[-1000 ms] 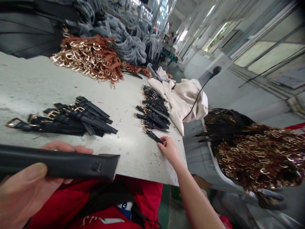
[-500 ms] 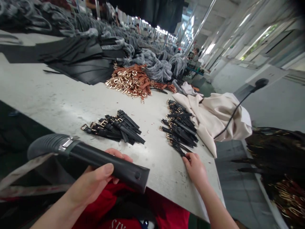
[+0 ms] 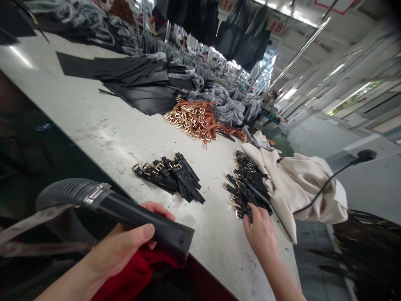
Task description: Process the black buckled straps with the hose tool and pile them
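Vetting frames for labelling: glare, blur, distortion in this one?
Head view: strong wide-angle warp, scene tilted; glare on the table at far left; windows upper right blown out and smeared; left hand on the black nozzle and right hand at the strap pile fairly sharp.

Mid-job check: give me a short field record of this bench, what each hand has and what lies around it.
left hand: closed around the black hose nozzle, held at the near edge of the table
right hand: fingers on the near end of the right strap pile; grip unclear
middle: second strap pile, black with gold buckles, untouched
beyond: brown strap heap, black leather sheets
right side: cream cloth beside the right strap pile
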Available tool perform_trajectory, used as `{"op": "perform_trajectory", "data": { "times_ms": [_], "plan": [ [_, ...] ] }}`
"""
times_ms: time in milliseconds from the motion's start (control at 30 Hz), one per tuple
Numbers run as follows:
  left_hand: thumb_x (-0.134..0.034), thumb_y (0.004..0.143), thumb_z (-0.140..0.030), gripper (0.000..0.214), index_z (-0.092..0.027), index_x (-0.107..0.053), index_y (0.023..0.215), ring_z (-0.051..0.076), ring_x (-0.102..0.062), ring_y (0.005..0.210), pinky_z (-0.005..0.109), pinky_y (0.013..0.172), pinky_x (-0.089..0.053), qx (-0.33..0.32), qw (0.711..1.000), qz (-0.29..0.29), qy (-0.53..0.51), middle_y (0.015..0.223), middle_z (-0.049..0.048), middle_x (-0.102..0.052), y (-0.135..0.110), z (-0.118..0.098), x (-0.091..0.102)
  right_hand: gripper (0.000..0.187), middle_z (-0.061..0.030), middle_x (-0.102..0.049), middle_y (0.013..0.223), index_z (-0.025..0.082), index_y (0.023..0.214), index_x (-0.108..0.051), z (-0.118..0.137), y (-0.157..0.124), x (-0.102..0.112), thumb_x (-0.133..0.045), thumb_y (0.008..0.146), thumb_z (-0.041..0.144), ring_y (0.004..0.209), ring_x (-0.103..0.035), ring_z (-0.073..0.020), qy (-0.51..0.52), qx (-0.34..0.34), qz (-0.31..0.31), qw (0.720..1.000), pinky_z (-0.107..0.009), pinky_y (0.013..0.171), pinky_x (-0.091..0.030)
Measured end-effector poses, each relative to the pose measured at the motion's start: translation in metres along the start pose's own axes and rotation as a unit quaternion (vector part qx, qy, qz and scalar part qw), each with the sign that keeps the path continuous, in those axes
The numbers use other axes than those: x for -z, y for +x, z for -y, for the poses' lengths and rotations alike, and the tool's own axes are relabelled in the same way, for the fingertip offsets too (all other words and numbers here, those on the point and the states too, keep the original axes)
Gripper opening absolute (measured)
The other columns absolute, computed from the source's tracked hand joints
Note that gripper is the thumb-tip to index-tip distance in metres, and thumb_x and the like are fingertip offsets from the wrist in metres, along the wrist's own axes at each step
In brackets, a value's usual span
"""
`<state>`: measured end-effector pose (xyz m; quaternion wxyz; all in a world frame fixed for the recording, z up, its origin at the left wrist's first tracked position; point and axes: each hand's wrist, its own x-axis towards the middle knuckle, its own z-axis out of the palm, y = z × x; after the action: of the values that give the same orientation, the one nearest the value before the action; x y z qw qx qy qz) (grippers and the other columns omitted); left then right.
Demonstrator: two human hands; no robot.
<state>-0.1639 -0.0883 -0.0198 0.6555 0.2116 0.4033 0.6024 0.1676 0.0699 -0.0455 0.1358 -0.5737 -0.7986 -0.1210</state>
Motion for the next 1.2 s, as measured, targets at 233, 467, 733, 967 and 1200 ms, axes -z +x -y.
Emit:
{"op": "perform_trajectory", "data": {
  "times_ms": [233,467,733,967,1200],
  "plan": [
    [-0.085,0.061,-0.046,0.038,-0.026,-0.072,0.091,0.028,-0.066,0.094,0.032,0.069,-0.052,0.004,0.998,-0.060,-0.016,0.112,0.0080,-0.073,-0.004,-0.006,0.012,0.022,-0.0113,-0.068,0.101,0.018,0.106,-0.065,0.147,0.060,-0.006,-0.050,0.091,0.023,0.094,-0.064,-0.0244,0.113,0.126,0.153,0.974,-0.034,0.082,-0.048],
    [-0.083,0.065,-0.048,0.040,-0.024,-0.073,0.096,0.026,-0.069,0.084,0.032,0.067,-0.053,-0.027,0.999,-0.045,-0.012,0.110,0.0111,-0.074,-0.008,-0.003,0.035,0.015,-0.0109,-0.070,0.096,0.018,0.093,-0.064,0.166,0.077,-0.006,-0.052,0.085,0.016,0.091,-0.064,-0.0240,0.117,0.084,0.190,0.971,-0.033,0.079,-0.045],
    [-0.082,0.067,-0.047,0.041,-0.020,-0.072,0.096,0.023,-0.070,0.079,0.027,0.061,-0.052,-0.046,0.998,-0.010,-0.028,0.103,0.0126,-0.076,-0.016,-0.010,0.027,0.017,-0.0014,-0.065,0.074,0.023,0.078,-0.057,0.084,0.003,0.052,-0.046,0.085,0.035,0.070,-0.058,-0.0192,0.314,-0.034,0.197,0.928,-0.030,0.065,-0.044],
    [-0.086,0.066,-0.038,0.037,-0.017,-0.072,0.093,0.026,-0.072,0.084,0.029,0.065,-0.055,-0.001,1.000,-0.021,0.017,0.102,0.0148,-0.077,-0.014,-0.001,0.012,0.020,-0.0082,-0.070,0.088,0.022,0.088,-0.063,0.005,-0.090,0.036,-0.046,0.086,0.032,0.084,-0.063,-0.0260,0.157,-0.071,0.181,0.968,-0.040,0.079,-0.048],
    [-0.088,0.058,-0.045,0.039,-0.019,-0.074,0.084,0.026,-0.072,0.081,0.030,0.067,-0.055,0.018,0.999,-0.041,0.022,0.092,0.0120,-0.078,-0.026,-0.003,0.005,0.028,-0.0136,-0.068,0.112,0.017,0.117,-0.061,0.091,-0.039,0.030,-0.048,0.094,0.028,0.101,-0.063,-0.0266,0.166,0.141,0.094,0.971,-0.040,0.089,-0.050]
  ]
}}
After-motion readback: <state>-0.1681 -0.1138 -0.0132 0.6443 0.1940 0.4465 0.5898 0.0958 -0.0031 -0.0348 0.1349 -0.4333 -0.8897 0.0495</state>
